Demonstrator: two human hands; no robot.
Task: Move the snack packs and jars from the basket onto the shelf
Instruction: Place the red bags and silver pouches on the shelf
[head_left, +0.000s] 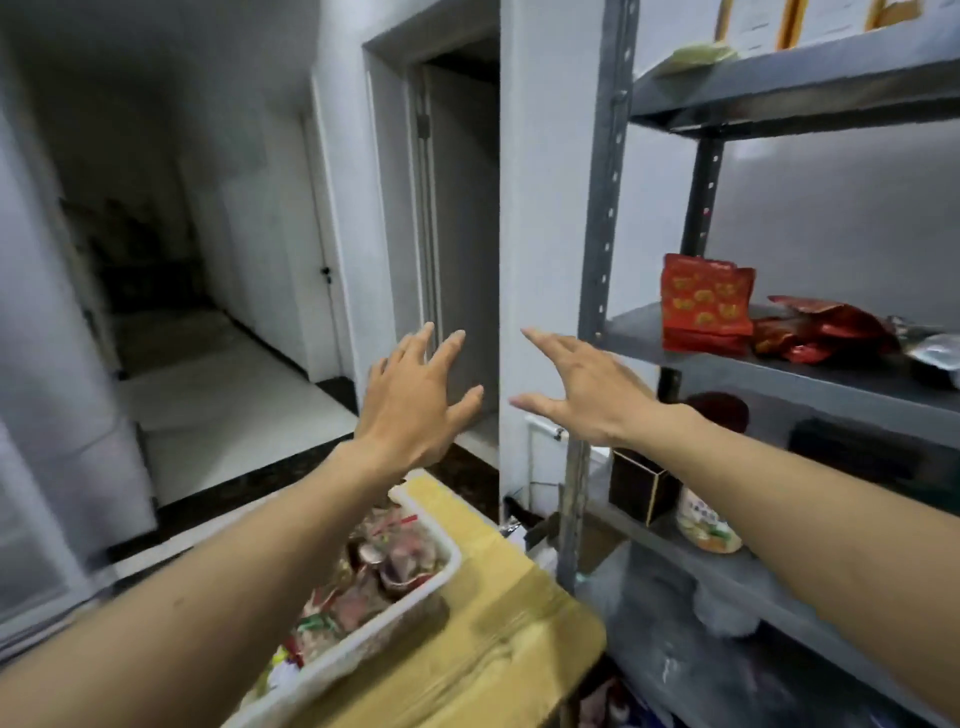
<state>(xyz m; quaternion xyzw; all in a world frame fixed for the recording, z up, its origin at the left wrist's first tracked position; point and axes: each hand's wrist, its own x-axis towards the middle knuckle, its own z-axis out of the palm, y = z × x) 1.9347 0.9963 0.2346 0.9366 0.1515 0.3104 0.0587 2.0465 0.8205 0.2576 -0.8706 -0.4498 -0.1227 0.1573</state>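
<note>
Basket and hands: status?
Both hands, left and right, open, empty, raised. Basket still full of snacks, on box. Red packs already on shelf. Nothing blocking.

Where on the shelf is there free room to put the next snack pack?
The middle shelf board is bare along its front edge and left of the upright red pack. Right of it, red packs lie crowded. The board below, beside the jar, looks free.

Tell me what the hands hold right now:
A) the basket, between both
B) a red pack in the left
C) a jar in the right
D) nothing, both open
D: the left hand and right hand hang spread and empty above the basket, with red packs already on the shelf.
</note>
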